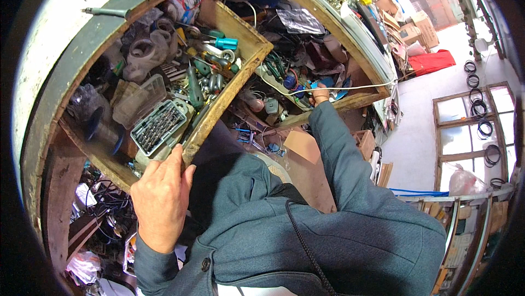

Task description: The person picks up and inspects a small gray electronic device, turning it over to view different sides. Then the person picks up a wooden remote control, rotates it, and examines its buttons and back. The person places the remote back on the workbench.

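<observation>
Left hand, eight o'clock, fingers outstretched on the wooden drawer, drill-bit case at its twelve; right hand, two o'clock, inside a second drawer, grip? Can't tell!

A cluttered workshop is indicated. In the left drawer of a worn wooden workbench, screwdrivers are heaped toward the far right corner, and a case of twist drill bits is set by the near corner. Wires are jumbled with other parts in the right drawer. Beyond the workbench's right edge, cardboard boxes are piled, and black coils are hung before a window.
</observation>
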Demonstrator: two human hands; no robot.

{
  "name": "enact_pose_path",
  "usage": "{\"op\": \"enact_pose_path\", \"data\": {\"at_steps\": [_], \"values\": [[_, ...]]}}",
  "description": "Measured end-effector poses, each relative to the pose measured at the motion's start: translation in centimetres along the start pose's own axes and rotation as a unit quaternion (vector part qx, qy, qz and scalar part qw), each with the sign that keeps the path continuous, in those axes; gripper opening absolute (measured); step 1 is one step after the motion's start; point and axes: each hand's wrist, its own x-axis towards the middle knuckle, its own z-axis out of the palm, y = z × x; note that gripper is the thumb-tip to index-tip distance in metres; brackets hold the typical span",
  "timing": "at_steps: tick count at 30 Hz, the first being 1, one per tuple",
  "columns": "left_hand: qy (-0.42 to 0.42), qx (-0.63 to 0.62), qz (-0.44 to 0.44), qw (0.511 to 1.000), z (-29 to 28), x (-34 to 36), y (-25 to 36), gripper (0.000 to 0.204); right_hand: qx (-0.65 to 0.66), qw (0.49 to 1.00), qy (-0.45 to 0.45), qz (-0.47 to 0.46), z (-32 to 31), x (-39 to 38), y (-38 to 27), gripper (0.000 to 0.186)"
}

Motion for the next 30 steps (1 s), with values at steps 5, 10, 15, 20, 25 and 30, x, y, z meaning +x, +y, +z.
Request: {"op": "enact_pose_path", "data": {"at_steps": [5,10,15,20,25,30], "values": [[0.000,-0.007,0.020,1.000,0.0,0.4,-0.3,0.045,-0.314,0.940,-0.032,-0.126,-3.3,3.1,-2.1,0.030],[-0.005,0.010,0.016,1.000,-0.4,0.4,0.0,0.045,-0.543,0.810,0.059,-0.215,-1.9,-2.6,-8.6,0.035],[0.003,0.000,0.023,1.000,-0.1,0.4,-0.4,0.044,-0.627,0.742,0.058,-0.229,-4.6,0.6,-12.1,0.033],[0.004,0.006,0.020,1.000,-0.2,0.4,-0.2,0.043,-0.662,0.706,0.064,-0.243,-5.4,2.1,-12.2,0.031],[0.004,0.013,0.019,1.000,-0.2,0.4,-0.2,0.043,-0.673,0.694,0.070,-0.247,-5.7,2.1,-11.3,0.029],[0.004,0.016,0.013,1.000,0.1,0.3,-0.3,0.042,-0.680,0.686,0.077,-0.246,-6.4,2.0,-10.8,0.028]]}}
